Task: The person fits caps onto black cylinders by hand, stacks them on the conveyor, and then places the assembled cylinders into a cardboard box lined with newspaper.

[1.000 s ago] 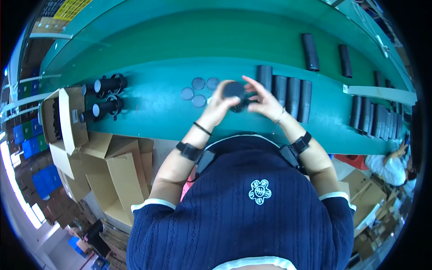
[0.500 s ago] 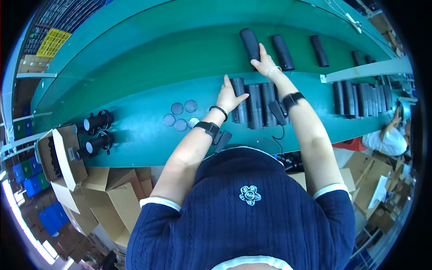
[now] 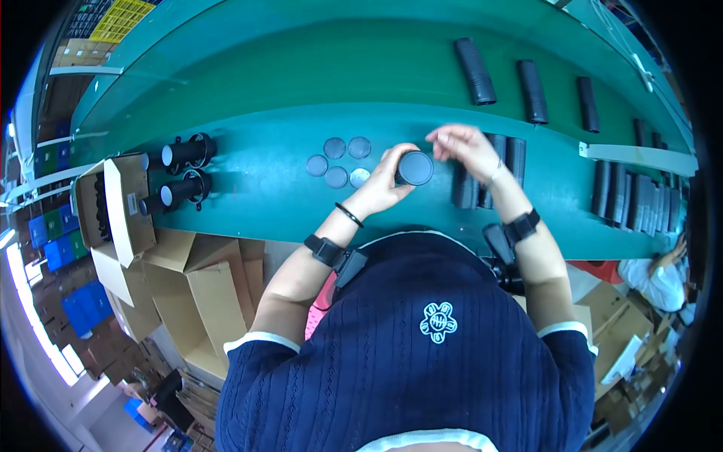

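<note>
Green workbench (image 3: 263, 181) | pale bracket (image 3: 640, 156), right | bright light strip (image 3: 28, 297), far left

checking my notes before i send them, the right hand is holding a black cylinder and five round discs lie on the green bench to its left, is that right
Not quite: the head view shows the left hand holding the black cylinder. The five round discs do lie on the green bench to its left.
</note>
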Motion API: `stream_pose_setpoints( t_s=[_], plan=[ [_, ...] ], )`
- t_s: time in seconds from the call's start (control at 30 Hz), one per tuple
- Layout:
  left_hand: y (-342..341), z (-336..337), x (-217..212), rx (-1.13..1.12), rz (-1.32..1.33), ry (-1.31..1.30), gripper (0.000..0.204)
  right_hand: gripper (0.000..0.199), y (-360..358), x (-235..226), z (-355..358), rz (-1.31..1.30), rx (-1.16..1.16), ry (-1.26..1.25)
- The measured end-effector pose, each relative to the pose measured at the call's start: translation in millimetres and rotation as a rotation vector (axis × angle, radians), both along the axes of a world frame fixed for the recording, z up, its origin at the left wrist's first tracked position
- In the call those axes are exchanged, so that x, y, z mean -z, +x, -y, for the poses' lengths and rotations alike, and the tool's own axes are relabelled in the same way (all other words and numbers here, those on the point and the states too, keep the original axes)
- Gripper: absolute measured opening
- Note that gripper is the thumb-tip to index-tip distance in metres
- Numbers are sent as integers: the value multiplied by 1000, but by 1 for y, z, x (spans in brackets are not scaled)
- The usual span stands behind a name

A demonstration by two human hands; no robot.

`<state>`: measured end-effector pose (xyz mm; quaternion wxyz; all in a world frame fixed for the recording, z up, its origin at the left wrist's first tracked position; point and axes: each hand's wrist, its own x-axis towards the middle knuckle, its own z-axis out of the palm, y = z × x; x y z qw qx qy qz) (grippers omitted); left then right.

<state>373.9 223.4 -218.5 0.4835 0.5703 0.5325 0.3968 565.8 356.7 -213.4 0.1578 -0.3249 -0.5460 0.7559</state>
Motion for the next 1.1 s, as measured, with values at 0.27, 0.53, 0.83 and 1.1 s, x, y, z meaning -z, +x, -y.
stream_pose_setpoints(
  t_s=[0.27,0.53,0.83,1.1],
  plan=[
    [-4,12,7,-159,94,185,69,22,-10,-5,61,-99,166,-89],
    [-16,11,13,-201,793,-170,47,27,-34,-5,45,-105,73,-204],
    [-20,2,-1,-276,774,-279,48,35,-52,-9,45,-69,53,-366],
    [-29,7,-6,-284,616,-263,44,24,-56,-4,46,15,68,-326]
  ],
)
